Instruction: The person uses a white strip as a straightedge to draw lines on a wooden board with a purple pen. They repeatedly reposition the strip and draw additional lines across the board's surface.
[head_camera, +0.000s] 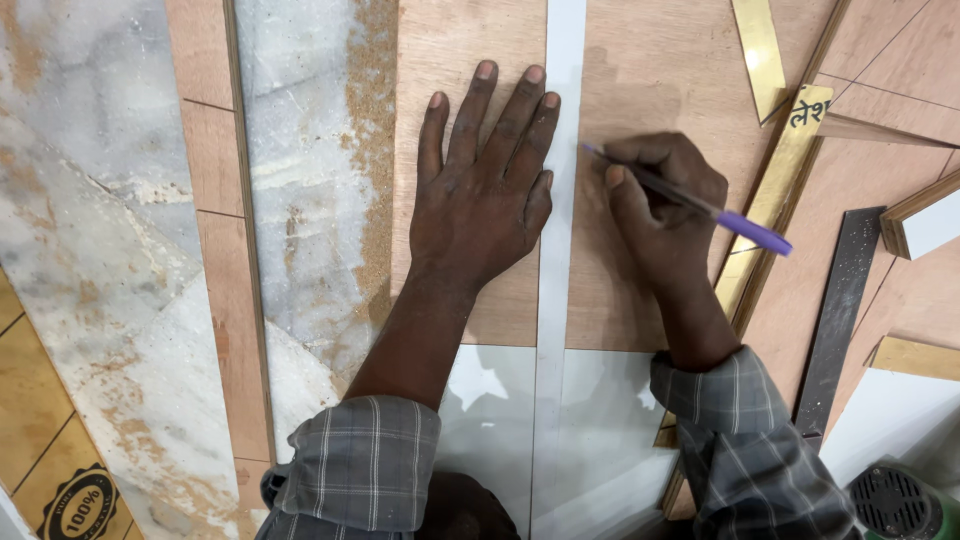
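Left hand (487, 190): flat, palm down, fingers extended and slightly spread, forearm straight. Right hand (662, 205): just beside it, apart, curled in a writing grip, thumb and fingers pinched, wrist bent. Both sleeves pushed up.

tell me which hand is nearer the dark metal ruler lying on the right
Right. The right hand, gripping a purple pen, sits just left of the ruler; the left hand lies flat farther left.

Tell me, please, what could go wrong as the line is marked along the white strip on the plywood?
The left hand presses only the upper part of the white strip; its lower end lies unheld past the plywood sheet edge, so it might pivot and skew the line. The pen in the right hand could drift off the strip's edge. Sawdust beside the sheet may creep underneath.
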